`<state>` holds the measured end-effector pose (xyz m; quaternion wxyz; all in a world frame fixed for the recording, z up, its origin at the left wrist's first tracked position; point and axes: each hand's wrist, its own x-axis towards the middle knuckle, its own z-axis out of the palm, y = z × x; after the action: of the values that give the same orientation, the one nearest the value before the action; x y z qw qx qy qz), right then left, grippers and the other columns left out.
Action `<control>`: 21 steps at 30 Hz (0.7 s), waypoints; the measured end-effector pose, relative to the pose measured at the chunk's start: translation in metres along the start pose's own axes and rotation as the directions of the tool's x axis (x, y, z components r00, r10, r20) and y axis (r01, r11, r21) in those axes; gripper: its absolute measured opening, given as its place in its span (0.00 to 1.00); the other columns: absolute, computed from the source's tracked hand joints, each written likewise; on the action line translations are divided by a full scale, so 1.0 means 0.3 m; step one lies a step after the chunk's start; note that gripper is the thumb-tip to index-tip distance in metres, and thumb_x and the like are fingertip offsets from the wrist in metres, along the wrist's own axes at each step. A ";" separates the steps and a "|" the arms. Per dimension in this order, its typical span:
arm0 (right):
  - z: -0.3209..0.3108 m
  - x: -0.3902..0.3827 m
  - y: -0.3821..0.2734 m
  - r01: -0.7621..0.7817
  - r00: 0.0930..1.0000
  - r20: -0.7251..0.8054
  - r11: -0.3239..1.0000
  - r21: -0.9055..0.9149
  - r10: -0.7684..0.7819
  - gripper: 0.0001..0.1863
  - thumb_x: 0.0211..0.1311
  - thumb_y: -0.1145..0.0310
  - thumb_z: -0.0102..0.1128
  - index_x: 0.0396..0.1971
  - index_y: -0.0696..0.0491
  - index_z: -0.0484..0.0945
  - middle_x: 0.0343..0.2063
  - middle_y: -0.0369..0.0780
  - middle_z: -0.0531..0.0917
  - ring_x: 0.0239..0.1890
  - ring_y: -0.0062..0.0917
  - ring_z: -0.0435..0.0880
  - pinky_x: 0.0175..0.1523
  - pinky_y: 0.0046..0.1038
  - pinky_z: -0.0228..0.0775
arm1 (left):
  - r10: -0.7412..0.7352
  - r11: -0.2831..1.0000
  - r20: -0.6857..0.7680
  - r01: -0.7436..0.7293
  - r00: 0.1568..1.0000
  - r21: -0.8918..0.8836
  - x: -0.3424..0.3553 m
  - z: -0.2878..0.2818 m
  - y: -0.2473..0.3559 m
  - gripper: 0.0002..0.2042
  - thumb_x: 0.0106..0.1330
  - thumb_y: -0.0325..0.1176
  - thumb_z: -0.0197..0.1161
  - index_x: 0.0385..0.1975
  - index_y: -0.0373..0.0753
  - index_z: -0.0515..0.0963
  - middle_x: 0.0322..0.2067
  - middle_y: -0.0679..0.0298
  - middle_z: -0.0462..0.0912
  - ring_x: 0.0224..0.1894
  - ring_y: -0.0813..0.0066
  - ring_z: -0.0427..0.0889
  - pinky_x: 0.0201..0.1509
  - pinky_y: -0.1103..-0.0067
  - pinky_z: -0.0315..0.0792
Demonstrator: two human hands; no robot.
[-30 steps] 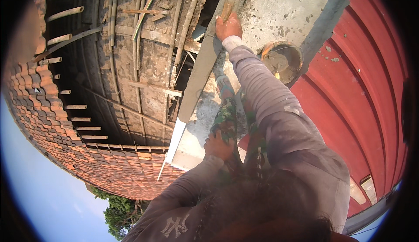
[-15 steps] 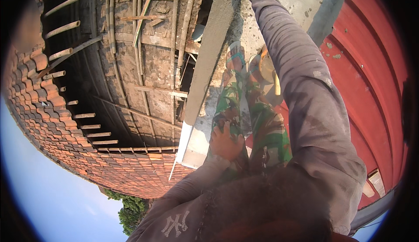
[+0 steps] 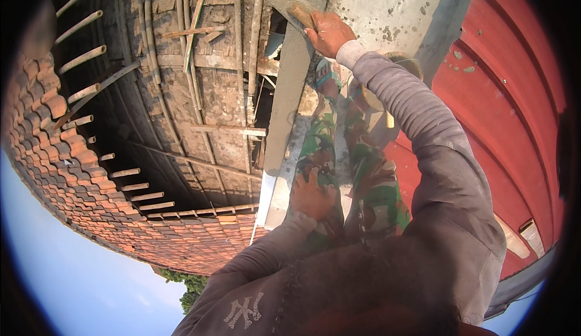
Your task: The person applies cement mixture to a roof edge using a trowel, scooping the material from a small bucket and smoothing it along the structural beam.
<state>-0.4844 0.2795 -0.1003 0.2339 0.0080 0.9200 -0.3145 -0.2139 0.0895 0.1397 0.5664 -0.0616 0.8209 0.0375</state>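
My right hand is closed around the handle of a plastering float, a flat, cement-smeared board. The float lies across the top of a narrow wall coated in smooth grey mortar, its far-left end reaching past the wall's left edge. Fingers spread, my left hand rests on my left leg in camouflage trousers and holds nothing. Behind my right sleeve a round tan object is partly hidden; its kind I cannot make out.
Left of the wall is a deep opening with bamboo poles and a woven, worn surface. Orange roof tiles curve around it. My feet are on a mortar-spattered concrete slab. A red metal roof slopes off to the right.
My right hand has come back toward me and to the left from the upper edge, bringing the float into view on the wall top. My left hand stays on my leg.
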 end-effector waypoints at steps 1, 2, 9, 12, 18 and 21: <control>-0.057 0.081 0.052 0.023 0.995 -0.093 0.998 -0.055 -0.028 0.20 0.71 0.58 0.58 0.52 0.58 0.74 0.46 0.53 0.84 0.53 0.49 0.81 0.60 0.45 0.75 | 0.006 1.000 0.005 -0.006 1.000 -0.014 0.003 -0.003 -0.002 0.38 0.63 0.55 0.64 0.70 0.40 0.65 0.62 0.35 0.67 0.62 0.36 0.71 0.62 0.54 0.72; -0.102 0.164 0.117 -0.018 0.984 -0.175 0.997 -0.076 0.004 0.21 0.71 0.56 0.58 0.52 0.58 0.74 0.47 0.54 0.84 0.53 0.49 0.82 0.60 0.45 0.75 | 0.012 1.000 0.014 -0.012 1.000 -0.017 0.012 -0.008 -0.004 0.38 0.63 0.55 0.63 0.70 0.40 0.65 0.62 0.35 0.67 0.62 0.36 0.71 0.62 0.54 0.72; -0.201 0.360 0.207 -0.285 0.915 -0.230 0.935 0.212 0.331 0.27 0.69 0.51 0.53 0.59 0.55 0.73 0.45 0.58 0.85 0.47 0.57 0.84 0.52 0.51 0.78 | 0.016 1.000 0.047 -0.016 0.999 0.007 0.016 -0.040 -0.005 0.38 0.63 0.55 0.63 0.70 0.40 0.65 0.62 0.34 0.67 0.63 0.35 0.71 0.64 0.53 0.71; 0.040 0.107 0.022 -0.185 0.975 -0.081 0.960 0.210 0.206 0.25 0.68 0.51 0.58 0.52 0.57 0.73 0.50 0.55 0.82 0.55 0.52 0.80 0.62 0.48 0.71 | 0.012 1.000 0.037 -0.012 0.999 -0.001 0.018 -0.074 0.010 0.38 0.63 0.55 0.63 0.70 0.40 0.65 0.63 0.33 0.66 0.63 0.34 0.71 0.65 0.53 0.71; 0.161 -0.112 -0.126 -0.209 0.974 -0.018 0.926 0.313 0.225 0.24 0.69 0.56 0.59 0.54 0.60 0.72 0.51 0.55 0.81 0.56 0.50 0.79 0.63 0.47 0.71 | 0.017 1.000 0.017 -0.018 1.000 0.023 0.028 -0.063 -0.001 0.37 0.63 0.54 0.63 0.70 0.41 0.65 0.63 0.33 0.66 0.63 0.34 0.72 0.65 0.53 0.70; -0.021 0.155 -0.006 -0.254 0.916 -0.225 0.913 0.320 0.334 0.26 0.69 0.54 0.59 0.54 0.60 0.73 0.49 0.56 0.83 0.54 0.52 0.81 0.61 0.47 0.73 | 0.021 0.999 0.023 -0.022 1.000 0.024 0.037 -0.046 -0.015 0.37 0.63 0.54 0.63 0.70 0.41 0.65 0.63 0.34 0.66 0.62 0.34 0.72 0.65 0.53 0.71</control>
<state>-0.5288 0.2756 -0.1152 0.1455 0.2244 0.8767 -0.3999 -0.2299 0.0825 0.1343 0.5762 -0.0454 0.8153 0.0343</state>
